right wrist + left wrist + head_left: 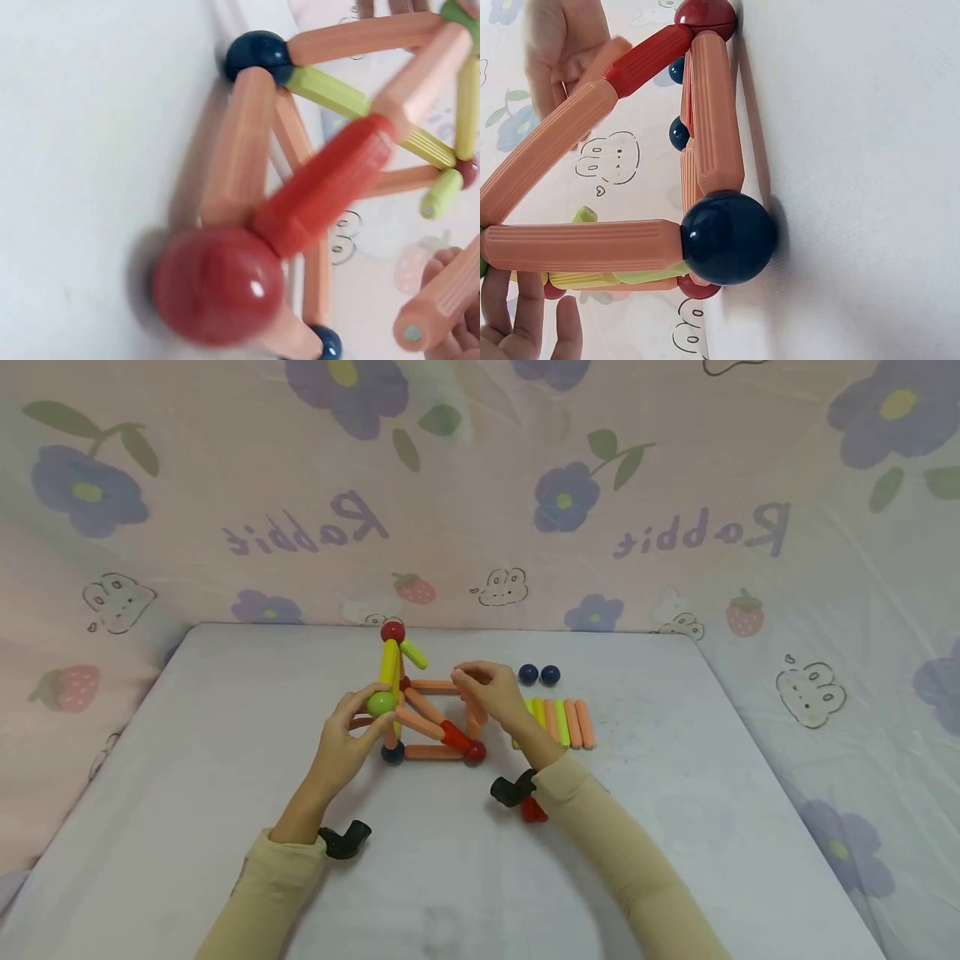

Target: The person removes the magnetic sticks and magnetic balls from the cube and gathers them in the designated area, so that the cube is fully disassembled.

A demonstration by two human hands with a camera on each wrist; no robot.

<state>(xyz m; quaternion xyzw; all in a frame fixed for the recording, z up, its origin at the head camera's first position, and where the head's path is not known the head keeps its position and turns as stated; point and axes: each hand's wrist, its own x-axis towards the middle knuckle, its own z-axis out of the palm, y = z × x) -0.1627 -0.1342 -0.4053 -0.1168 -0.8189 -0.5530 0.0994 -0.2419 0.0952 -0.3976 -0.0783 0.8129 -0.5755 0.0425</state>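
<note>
Fingers (377,727) pinching ball (382,703), stick (441,298) — table edge (300,627) beyond

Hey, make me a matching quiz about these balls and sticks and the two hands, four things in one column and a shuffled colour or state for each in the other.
Things:
1. Left hand
2. Right hand
3. Two loose balls behind the row of sticks
4. Topmost ball on the structure

Colours and states:
A. Dark blue
B. Holding a peach stick
C. Red
D. Gripping a green ball

Right pairs: 1-D, 2-B, 3-A, 4-C
</note>
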